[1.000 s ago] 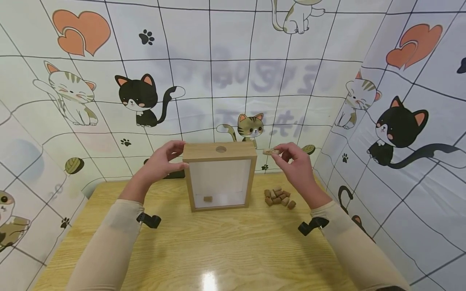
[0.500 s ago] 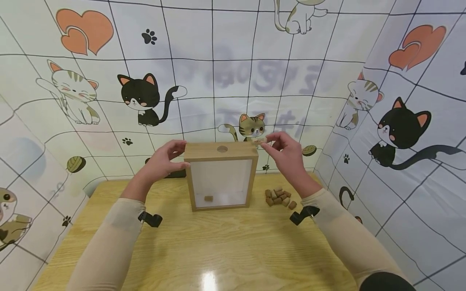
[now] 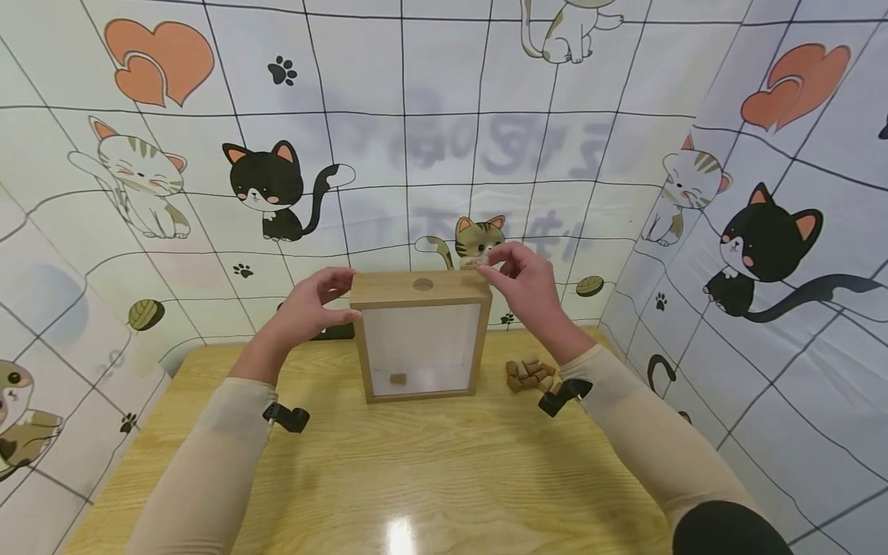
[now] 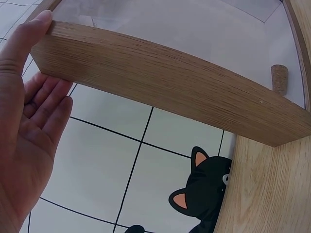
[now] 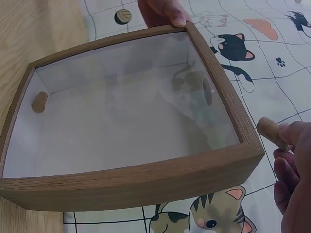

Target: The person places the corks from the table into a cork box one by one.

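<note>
A wooden shadow box [image 3: 419,289] with a clear front and a round hole in its top stands upright on the table. One cork [image 3: 398,379] lies inside at the bottom. My left hand [image 3: 315,308] holds the box by its upper left corner, thumb on the front edge and fingertips at the back. Between thumb and fingers, my right hand [image 3: 527,281] pinches another cork [image 5: 272,133], just above the right end of the box top. In the right wrist view this cork is apart from the frame, and its far end is partly covered by the fingers.
A small pile of corks [image 3: 530,374] lies on the wooden table [image 3: 416,462], right of the box and below my right forearm. A cloth wall [image 3: 375,154] printed with cats and grid lines rises close behind the box and along both sides.
My right hand has moved left and slightly up with its cork, from beside the box to over its right top end. The left hand keeps its hold.
</note>
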`<state>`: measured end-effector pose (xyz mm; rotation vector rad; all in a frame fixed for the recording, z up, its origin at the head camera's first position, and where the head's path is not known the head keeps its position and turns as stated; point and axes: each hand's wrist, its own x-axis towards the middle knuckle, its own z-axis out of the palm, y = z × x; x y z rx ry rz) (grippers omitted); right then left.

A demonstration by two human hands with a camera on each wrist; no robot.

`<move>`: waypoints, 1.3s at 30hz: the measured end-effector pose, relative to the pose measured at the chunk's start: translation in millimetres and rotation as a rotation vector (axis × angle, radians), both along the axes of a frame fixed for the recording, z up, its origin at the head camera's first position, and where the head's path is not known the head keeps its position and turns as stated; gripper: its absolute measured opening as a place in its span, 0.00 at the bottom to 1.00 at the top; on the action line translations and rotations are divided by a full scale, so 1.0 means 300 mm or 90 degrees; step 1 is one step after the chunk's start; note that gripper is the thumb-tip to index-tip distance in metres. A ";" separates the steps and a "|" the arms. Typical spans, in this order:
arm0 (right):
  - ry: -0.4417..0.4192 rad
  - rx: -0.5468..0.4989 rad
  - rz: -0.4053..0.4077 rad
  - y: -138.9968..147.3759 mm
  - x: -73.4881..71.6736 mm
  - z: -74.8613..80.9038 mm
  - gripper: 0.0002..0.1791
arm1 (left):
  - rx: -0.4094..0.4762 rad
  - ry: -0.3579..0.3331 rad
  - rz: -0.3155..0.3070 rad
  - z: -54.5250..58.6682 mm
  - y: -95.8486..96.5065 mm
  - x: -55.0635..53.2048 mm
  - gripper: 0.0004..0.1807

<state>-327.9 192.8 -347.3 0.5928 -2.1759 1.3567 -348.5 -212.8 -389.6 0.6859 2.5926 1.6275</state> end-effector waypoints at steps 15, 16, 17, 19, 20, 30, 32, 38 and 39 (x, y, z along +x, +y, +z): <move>-0.034 0.139 0.074 -0.119 -0.033 0.061 0.11 | 0.012 -0.007 0.003 0.004 -0.002 0.006 0.43; -0.036 0.149 0.076 -0.125 -0.036 0.062 0.11 | 0.013 -0.007 0.001 0.005 -0.003 0.006 0.43; -0.039 0.157 0.078 -0.131 -0.038 0.062 0.11 | 0.015 -0.007 0.000 0.005 -0.003 0.005 0.43; -0.045 0.169 0.083 -0.142 -0.040 0.062 0.11 | 0.020 -0.009 0.001 0.003 -0.003 0.002 0.44; -0.046 0.175 0.084 -0.147 -0.042 0.062 0.11 | 0.023 -0.010 0.000 0.002 -0.004 0.001 0.44; -0.065 0.214 0.094 -0.177 -0.052 0.056 0.12 | 0.029 -0.009 -0.006 -0.007 -0.005 0.005 0.43; -0.064 0.225 0.097 -0.181 -0.055 0.055 0.11 | 0.024 -0.007 -0.006 -0.007 -0.006 0.006 0.43; -0.049 0.244 0.114 -0.192 -0.062 0.056 0.10 | 0.018 -0.009 0.001 -0.004 -0.005 0.009 0.43; -0.048 0.244 0.117 -0.194 -0.063 0.056 0.10 | 0.019 -0.010 0.001 -0.003 -0.005 0.009 0.43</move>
